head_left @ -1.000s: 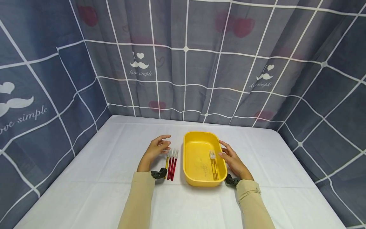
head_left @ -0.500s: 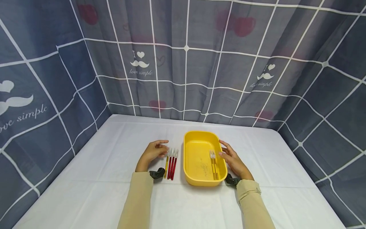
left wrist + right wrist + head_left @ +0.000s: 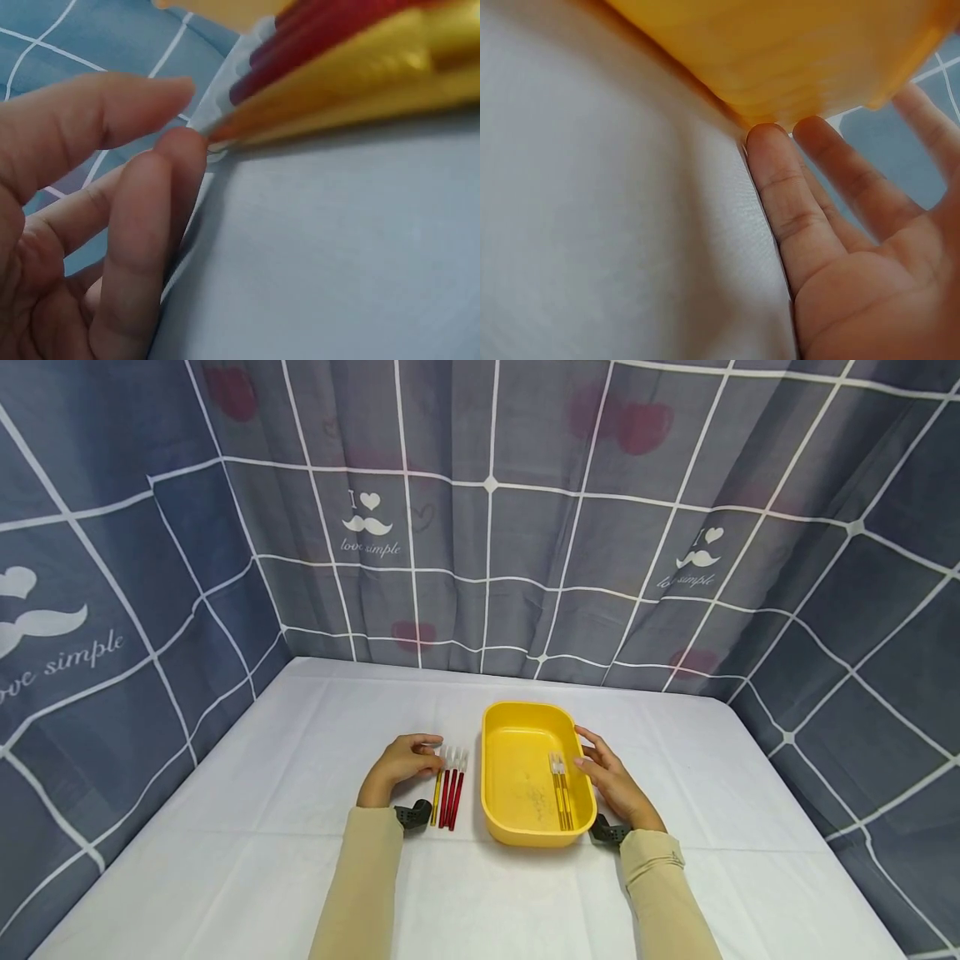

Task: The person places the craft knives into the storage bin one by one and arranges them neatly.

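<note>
My left hand [image 3: 401, 762] is beside a row of slim sticks with clear whitish tips, one with a gold handle [image 3: 437, 800] and several with red handles [image 3: 450, 799]. In the left wrist view its fingertips [image 3: 184, 142] are right at the tip end of the gold stick [image 3: 337, 105]; thumb and fingers are not closed round it. At the right side of the yellow tray [image 3: 513, 837], my right hand [image 3: 615, 781] rests with extended fingers against the outer wall and its thumb at the rim. Gold-handled sticks [image 3: 562, 797] lie inside the tray.
A white cloth [image 3: 247, 827] covers the table. Dark grid-patterned curtains [image 3: 450, 543] hang behind it and on both sides. Black wrist cameras, the left one [image 3: 414, 814] and the right one [image 3: 609, 830], sit by the sleeves.
My left hand has come down and nearer to the tips of the gold and red sticks, its fingers drawing closer together. The right hand and tray have stayed in place.
</note>
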A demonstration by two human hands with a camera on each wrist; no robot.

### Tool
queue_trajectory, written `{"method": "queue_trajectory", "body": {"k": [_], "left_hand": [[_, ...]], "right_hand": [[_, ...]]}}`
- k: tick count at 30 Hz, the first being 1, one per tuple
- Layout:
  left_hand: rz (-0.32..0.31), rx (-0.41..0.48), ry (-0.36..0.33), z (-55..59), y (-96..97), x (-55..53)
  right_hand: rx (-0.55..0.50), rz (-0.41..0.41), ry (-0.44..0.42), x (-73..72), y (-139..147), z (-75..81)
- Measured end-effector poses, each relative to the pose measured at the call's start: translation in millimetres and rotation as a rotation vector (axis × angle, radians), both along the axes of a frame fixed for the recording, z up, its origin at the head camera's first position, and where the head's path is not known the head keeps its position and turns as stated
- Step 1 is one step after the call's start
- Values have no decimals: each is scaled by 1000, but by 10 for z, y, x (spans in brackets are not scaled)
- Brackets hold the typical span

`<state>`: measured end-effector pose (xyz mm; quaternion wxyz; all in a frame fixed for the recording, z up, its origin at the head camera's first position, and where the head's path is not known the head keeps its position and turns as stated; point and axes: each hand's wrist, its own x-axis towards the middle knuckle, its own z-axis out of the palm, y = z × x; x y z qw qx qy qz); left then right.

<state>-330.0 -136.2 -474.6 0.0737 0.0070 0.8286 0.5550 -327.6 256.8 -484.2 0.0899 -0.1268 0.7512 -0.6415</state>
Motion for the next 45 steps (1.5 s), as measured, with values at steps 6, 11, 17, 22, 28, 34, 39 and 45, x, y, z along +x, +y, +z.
{"method": "queue_trajectory", "body": {"k": [6,11,17,22,28,34,39,45], "left_hand": [[19,-88,19,-9,19,-3],[24,-132,32,-4,32,6],[19,-155,42,17,50,20],[9,-172,43,59,59,26],[-33,-166,59,102,51,42],[-54,-77,41,162,6,68],[-77,-10,52,212,-33,68],[-97,44,84,250,-52,68]], "right_hand": [[1,2,6,-5,4,-4],[0,3,12,1,7,-5],[4,-1,9,-6,11,-10],[-15,6,25,-16,25,-34],[-45,13,43,-9,26,-53],[-30,15,45,-7,20,-41],[-28,10,28,-14,10,-29],[-32,4,7,-4,10,-6]]}}
